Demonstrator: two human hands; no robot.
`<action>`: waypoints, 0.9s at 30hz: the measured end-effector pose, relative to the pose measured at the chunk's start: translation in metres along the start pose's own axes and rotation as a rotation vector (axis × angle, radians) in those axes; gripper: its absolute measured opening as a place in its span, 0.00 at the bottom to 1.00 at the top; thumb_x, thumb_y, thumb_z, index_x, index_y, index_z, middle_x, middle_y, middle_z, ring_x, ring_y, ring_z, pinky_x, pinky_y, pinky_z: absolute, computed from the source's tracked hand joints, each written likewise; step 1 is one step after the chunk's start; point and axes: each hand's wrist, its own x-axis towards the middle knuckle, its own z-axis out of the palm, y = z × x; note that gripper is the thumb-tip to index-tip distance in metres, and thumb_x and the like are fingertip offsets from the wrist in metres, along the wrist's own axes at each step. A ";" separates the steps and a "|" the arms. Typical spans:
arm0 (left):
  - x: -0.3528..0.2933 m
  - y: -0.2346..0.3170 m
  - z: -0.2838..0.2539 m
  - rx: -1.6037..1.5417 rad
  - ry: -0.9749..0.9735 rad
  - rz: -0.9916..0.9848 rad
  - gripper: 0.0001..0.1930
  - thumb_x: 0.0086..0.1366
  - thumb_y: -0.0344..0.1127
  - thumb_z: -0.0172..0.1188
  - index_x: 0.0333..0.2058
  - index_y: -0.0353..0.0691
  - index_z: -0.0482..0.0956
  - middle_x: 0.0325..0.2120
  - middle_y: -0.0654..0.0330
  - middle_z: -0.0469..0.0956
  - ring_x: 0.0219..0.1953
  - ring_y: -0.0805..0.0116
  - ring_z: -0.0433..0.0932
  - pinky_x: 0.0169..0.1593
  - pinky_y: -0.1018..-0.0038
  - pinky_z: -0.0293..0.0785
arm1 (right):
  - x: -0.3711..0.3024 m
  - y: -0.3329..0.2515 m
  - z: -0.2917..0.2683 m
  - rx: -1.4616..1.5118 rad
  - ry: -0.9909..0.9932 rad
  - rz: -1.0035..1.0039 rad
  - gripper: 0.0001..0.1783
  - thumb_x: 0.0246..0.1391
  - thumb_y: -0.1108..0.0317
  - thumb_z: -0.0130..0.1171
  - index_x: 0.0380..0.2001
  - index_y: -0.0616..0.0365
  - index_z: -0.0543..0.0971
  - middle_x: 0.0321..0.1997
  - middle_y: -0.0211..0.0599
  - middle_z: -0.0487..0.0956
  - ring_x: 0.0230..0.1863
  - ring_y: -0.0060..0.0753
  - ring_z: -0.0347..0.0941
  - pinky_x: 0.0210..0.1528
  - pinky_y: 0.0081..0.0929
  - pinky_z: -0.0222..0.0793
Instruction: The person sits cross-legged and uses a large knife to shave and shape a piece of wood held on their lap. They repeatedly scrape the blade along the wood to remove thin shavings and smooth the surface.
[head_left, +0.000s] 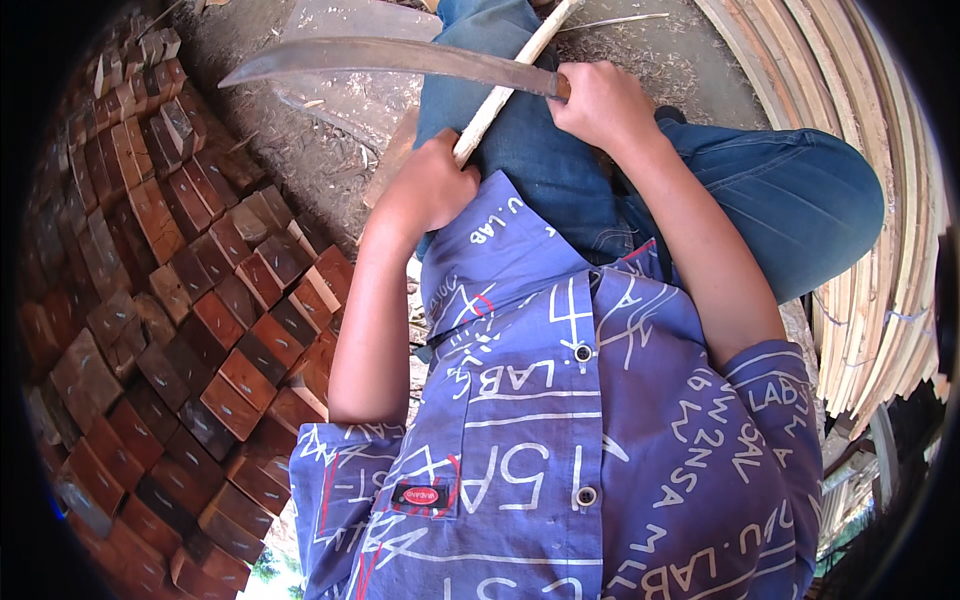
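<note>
Clenching your right fingers [580, 95] round a curved knife [400, 58] and your left fingers [445, 165] round a pale stick [488, 121], you hold them crossed over your jeans [560, 165], white lettering [520, 378] covering your blue shirt [645, 400].

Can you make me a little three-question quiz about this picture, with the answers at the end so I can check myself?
1. Which hand grips the handle of the big curved knife?
2. True or false: no hand is touching the pale wooden stick.
3. Fill the gap: reddish-brown wooden blocks are piled on the ____ side of the picture.

Key:
1. The right hand.
2. False: the left hand holds its lower end.
3. Left.
</note>
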 end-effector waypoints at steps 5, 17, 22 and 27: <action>-0.006 0.001 -0.004 -0.104 -0.027 -0.059 0.21 0.55 0.32 0.54 0.47 0.27 0.74 0.38 0.32 0.77 0.45 0.39 0.77 0.50 0.60 0.71 | 0.020 0.051 0.004 -0.060 0.023 0.255 0.14 0.46 0.60 0.60 0.33 0.55 0.84 0.33 0.52 0.82 0.38 0.56 0.80 0.44 0.46 0.76; 0.004 -0.009 -0.003 -0.086 -0.056 -0.008 0.22 0.54 0.35 0.56 0.47 0.27 0.74 0.38 0.31 0.77 0.46 0.37 0.77 0.50 0.58 0.72 | -0.001 0.002 0.001 -0.107 0.004 -0.095 0.14 0.41 0.60 0.62 0.31 0.56 0.82 0.29 0.49 0.82 0.34 0.53 0.81 0.40 0.47 0.77; 0.000 -0.006 -0.009 -0.316 -0.140 -0.089 0.24 0.54 0.35 0.57 0.49 0.27 0.73 0.40 0.31 0.77 0.47 0.38 0.77 0.51 0.60 0.72 | 0.015 0.061 -0.001 -0.074 0.039 0.259 0.14 0.46 0.59 0.60 0.33 0.56 0.83 0.32 0.52 0.82 0.37 0.55 0.80 0.42 0.48 0.76; 0.016 -0.001 -0.010 -0.091 -0.084 -0.016 0.25 0.52 0.35 0.57 0.48 0.25 0.73 0.40 0.30 0.77 0.47 0.39 0.77 0.51 0.60 0.72 | 0.008 0.035 -0.001 -0.073 0.016 0.229 0.15 0.48 0.60 0.60 0.35 0.58 0.82 0.32 0.54 0.82 0.37 0.57 0.79 0.44 0.49 0.76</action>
